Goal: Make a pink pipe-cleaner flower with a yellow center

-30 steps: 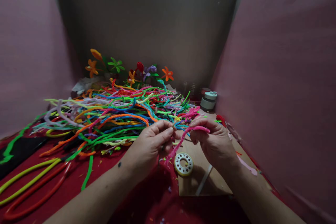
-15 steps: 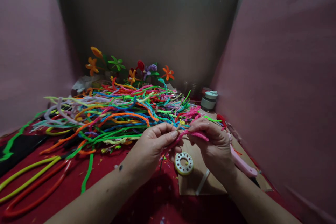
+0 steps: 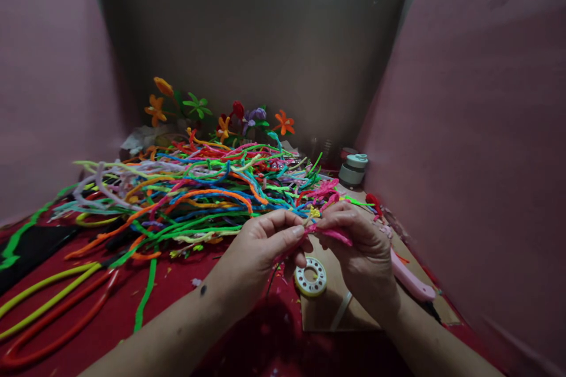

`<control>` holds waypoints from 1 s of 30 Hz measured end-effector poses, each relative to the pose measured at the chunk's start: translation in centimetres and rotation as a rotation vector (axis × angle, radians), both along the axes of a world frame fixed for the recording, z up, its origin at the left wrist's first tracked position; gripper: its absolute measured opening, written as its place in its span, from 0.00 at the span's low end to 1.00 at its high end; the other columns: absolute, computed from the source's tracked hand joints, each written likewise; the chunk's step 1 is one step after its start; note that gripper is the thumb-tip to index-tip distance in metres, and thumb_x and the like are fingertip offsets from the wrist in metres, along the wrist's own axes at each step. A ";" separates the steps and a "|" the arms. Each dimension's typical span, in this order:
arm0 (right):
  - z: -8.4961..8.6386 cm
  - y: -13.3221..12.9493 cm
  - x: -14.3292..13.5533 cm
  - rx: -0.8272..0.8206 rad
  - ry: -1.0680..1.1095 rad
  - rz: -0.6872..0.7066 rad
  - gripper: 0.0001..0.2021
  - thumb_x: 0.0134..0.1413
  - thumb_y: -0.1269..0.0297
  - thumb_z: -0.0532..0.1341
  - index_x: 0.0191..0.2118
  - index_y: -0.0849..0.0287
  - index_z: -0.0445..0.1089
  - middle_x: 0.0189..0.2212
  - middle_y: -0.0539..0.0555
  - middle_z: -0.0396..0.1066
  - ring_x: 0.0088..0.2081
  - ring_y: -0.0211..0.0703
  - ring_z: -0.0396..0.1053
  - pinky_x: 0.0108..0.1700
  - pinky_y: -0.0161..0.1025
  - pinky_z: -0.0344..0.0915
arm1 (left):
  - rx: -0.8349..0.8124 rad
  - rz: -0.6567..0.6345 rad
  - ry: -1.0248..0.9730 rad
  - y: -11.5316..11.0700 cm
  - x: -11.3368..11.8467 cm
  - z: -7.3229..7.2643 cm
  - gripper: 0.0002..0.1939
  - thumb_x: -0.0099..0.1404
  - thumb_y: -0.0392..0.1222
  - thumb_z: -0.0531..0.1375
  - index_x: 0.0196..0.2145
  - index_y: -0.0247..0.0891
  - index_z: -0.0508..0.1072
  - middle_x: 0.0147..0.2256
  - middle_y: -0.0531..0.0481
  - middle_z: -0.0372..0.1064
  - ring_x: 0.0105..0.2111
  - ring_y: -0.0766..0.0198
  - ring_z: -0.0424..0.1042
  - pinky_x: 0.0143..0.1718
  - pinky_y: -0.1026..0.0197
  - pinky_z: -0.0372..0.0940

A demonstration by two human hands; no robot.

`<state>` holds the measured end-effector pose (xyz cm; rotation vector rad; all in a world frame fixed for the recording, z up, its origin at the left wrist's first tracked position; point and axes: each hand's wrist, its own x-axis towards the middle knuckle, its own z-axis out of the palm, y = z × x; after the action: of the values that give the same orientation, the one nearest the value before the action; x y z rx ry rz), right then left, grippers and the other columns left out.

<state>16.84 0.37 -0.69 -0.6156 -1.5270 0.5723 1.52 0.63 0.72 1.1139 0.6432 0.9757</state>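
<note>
Both hands meet in front of the heap, fingertips nearly touching. My left hand (image 3: 269,241) is closed, its thumb and forefinger pinching a pink pipe cleaner (image 3: 336,237) together with a thin stem that has a small yellow tip (image 3: 314,212). My right hand (image 3: 358,241) is closed round the other part of the pink pipe cleaner, whose end sticks out beside the palm. How the pink strand is joined to the stem is hidden by the fingers. Just below the hands a white and yellow tape spool (image 3: 310,277) lies partly on a cardboard sheet (image 3: 349,312).
A large heap of coloured pipe cleaners (image 3: 198,194) covers the red cloth (image 3: 177,283). Pipe-cleaner flowers (image 3: 284,122) stand behind it. At right are a lidded jar (image 3: 353,169) and a pink-handled tool (image 3: 411,275). Yellow and red handles (image 3: 48,294) lie at left. Walls enclose three sides.
My left hand has shifted slightly right, closer to my right hand. The yellow tip has moved right with it, and less of the pink strand shows between the hands.
</note>
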 end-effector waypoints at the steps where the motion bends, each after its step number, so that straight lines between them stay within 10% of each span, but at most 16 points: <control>1: 0.0 0.0 0.0 -0.002 0.001 0.001 0.10 0.46 0.79 0.62 0.32 0.55 0.71 0.27 0.48 0.64 0.29 0.35 0.62 0.31 0.36 0.60 | 0.001 -0.002 0.001 0.0 0.0 0.0 0.06 0.58 0.40 0.58 0.29 0.34 0.69 0.24 0.53 0.67 0.21 0.73 0.65 0.22 0.71 0.59; 30: -0.1 -0.6 0.0 0.056 -0.092 -0.104 0.10 0.49 0.79 0.60 0.33 0.55 0.69 0.28 0.47 0.64 0.31 0.35 0.62 0.34 0.36 0.60 | 0.412 0.210 0.395 -1.4 0.3 0.3 0.07 0.62 0.39 0.52 0.31 0.38 0.69 0.22 0.56 0.62 0.20 0.73 0.59 0.22 0.70 0.55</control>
<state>16.80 -0.24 -0.83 -0.6821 -1.5817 0.4251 1.84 -0.74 1.01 1.6534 0.9171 1.1072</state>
